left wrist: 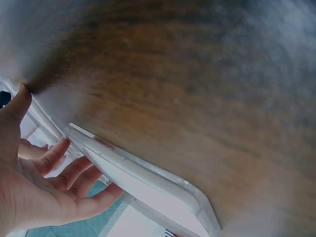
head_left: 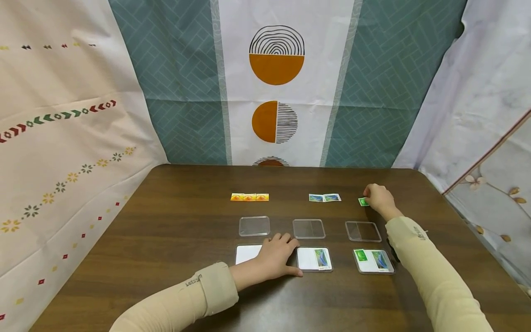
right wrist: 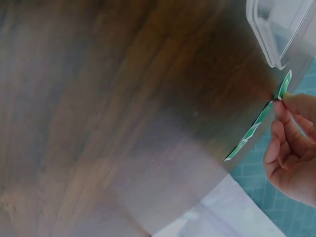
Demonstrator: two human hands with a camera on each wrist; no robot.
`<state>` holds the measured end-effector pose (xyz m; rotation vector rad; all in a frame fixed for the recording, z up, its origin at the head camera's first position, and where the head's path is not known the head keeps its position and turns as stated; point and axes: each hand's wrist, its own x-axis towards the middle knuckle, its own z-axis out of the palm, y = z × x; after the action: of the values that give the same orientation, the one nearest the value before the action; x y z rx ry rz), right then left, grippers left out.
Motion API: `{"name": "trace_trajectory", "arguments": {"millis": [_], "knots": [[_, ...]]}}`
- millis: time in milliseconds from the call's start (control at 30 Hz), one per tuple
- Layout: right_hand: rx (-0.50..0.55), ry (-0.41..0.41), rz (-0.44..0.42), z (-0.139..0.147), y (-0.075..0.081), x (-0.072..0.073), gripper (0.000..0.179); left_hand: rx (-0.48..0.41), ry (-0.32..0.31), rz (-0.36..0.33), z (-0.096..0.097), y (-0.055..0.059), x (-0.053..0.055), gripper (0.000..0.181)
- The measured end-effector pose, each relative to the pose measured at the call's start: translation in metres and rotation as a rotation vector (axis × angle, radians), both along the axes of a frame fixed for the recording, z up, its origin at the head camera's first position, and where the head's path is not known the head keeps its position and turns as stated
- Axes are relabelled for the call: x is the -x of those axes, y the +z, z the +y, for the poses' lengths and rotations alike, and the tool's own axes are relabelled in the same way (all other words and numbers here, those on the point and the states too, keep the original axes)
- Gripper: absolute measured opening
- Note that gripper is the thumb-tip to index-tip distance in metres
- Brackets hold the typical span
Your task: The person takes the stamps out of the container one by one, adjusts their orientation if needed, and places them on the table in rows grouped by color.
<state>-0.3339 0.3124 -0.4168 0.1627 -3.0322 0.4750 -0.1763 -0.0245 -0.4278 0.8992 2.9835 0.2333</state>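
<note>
My right hand [head_left: 379,199] pinches a small green stamp [right wrist: 284,85] between thumb and fingertip at the back right of the table. More green stamps [right wrist: 247,137] lie in a row beside it in the right wrist view, hidden behind the hand in the head view. My left hand [head_left: 274,258] rests with fingers spread between two shallow clear cases, overlapping the left case [head_left: 247,253]. Its thumb and fingertips lie right at the left edge of the middle case [head_left: 306,258], which bears a blue-green picture stamp [head_left: 321,258] on white.
The right case [head_left: 365,266] bears a green stamp [head_left: 361,255] and a picture stamp [head_left: 380,259]. Three clear lids [head_left: 254,226] lie in a row behind the cases. Farther back are yellow-orange stamps [head_left: 250,197] and two picture stamps [head_left: 325,198]. Curtains [head_left: 182,120] border the brown table [head_left: 137,258].
</note>
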Motion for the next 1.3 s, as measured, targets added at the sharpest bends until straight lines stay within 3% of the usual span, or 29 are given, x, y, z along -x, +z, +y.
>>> {"name": "trace_trajectory", "arguments": {"millis": [433,733,900,1133,1300], "knots": [[-0.012,-0.064,0.005,-0.0041,-0.0013,0.0041,0.006,0.008,0.000,0.011,0.0000,0.0003,0.0005,0.066],[-0.011,-0.065,0.013,-0.0042,0.0020,0.0003,0.008,0.004,-0.005,0.010,0.0006,-0.0014,0.0012,0.066],[-0.014,-0.013,0.021,-0.0015,0.0052,-0.0015,0.006,0.004,0.002,-0.001,-0.0005,-0.0006,0.0007,0.066],[-0.014,0.098,-0.062,0.0007,0.0037,-0.0035,0.026,-0.004,0.002,0.001,-0.0013,0.0002,0.0008,0.066],[-0.017,0.114,-0.073,0.0010,0.0018,-0.0024,0.021,-0.007,0.002,-0.007,-0.0001,0.0003,-0.0001,0.065]]}}
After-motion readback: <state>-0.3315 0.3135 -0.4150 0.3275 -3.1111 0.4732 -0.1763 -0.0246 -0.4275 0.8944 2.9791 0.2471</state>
